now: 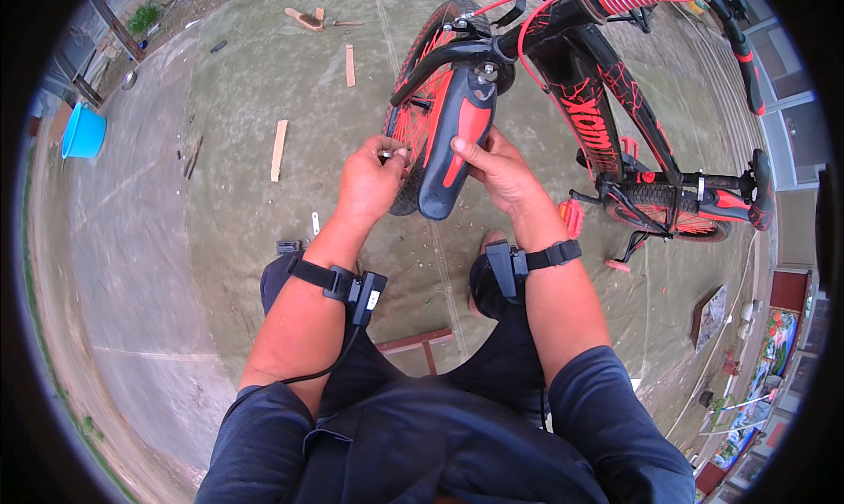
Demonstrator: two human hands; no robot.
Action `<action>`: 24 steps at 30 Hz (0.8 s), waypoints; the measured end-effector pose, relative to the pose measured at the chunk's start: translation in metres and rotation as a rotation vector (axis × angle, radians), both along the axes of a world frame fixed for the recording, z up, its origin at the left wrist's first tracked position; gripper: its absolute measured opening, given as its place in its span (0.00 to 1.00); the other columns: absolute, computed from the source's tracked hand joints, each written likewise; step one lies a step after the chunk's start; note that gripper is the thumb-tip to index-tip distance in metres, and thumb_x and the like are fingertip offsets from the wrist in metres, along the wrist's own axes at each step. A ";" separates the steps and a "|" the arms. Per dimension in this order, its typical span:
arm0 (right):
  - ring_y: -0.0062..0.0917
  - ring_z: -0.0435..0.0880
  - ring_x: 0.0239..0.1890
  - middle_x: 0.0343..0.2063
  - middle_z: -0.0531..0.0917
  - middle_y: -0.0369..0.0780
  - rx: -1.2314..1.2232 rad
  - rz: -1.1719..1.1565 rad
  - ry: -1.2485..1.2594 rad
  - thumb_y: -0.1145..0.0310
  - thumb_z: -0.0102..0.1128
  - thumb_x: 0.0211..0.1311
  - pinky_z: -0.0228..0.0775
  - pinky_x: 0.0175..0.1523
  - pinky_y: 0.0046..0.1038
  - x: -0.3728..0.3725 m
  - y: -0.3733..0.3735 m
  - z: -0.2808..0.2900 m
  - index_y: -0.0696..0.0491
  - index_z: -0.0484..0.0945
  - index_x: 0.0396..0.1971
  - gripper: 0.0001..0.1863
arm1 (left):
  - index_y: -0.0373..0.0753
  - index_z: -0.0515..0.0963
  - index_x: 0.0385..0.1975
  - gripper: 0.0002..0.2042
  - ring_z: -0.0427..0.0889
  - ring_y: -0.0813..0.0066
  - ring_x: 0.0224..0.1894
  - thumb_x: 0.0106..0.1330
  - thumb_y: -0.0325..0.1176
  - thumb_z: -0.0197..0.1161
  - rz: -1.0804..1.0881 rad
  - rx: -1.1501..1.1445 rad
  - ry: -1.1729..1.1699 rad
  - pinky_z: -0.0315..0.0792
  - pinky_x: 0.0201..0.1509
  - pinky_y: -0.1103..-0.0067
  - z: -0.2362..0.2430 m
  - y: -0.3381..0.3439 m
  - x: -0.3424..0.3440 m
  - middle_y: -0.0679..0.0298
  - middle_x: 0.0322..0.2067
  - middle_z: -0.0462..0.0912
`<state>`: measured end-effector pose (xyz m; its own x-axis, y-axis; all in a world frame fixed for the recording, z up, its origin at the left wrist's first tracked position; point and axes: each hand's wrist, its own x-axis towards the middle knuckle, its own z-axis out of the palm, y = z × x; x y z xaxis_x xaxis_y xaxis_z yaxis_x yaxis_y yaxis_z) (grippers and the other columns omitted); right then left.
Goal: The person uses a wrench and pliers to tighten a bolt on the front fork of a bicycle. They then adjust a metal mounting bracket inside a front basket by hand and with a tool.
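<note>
A black and red bicycle [571,82] stands in front of me, its front wheel [406,144] with red spokes at the near left. Over that wheel sits a dark grey and red mudguard [447,174]. My right hand [499,172] grips the mudguard's right side, thumb on top and fingers hidden underneath. Beside the tyre, at the spokes, my left hand [374,175] is closed in a pinch. A small, shiny, dark bit shows between its fingers, too little of it to name.
A brush [304,19], wooden strips [279,151] and a small white tool [316,224] lie on the ground to the left. Farther left is a blue bucket [84,131]. Below my knees is a reddish-brown frame piece [415,340]. The bicycle's pedal [571,217] is right of my right forearm.
</note>
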<state>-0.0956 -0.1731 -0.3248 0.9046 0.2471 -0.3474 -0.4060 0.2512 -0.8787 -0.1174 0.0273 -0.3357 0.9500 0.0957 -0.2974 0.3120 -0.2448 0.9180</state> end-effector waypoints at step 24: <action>0.27 0.75 0.53 0.51 0.78 0.41 -0.049 -0.072 0.060 0.51 0.70 0.55 0.65 0.59 0.31 0.001 0.005 0.003 0.57 0.69 0.57 0.35 | 0.33 0.77 0.41 0.08 0.82 0.78 0.29 0.66 0.29 0.59 0.027 0.002 -0.046 0.74 0.31 0.81 -0.002 0.003 0.001 0.62 0.29 0.84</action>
<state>-0.0950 -0.1680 -0.3223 0.8965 0.1640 -0.4115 -0.4408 0.2389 -0.8652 -0.1161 0.0308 -0.3374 0.9595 0.1222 -0.2536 0.2765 -0.2387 0.9309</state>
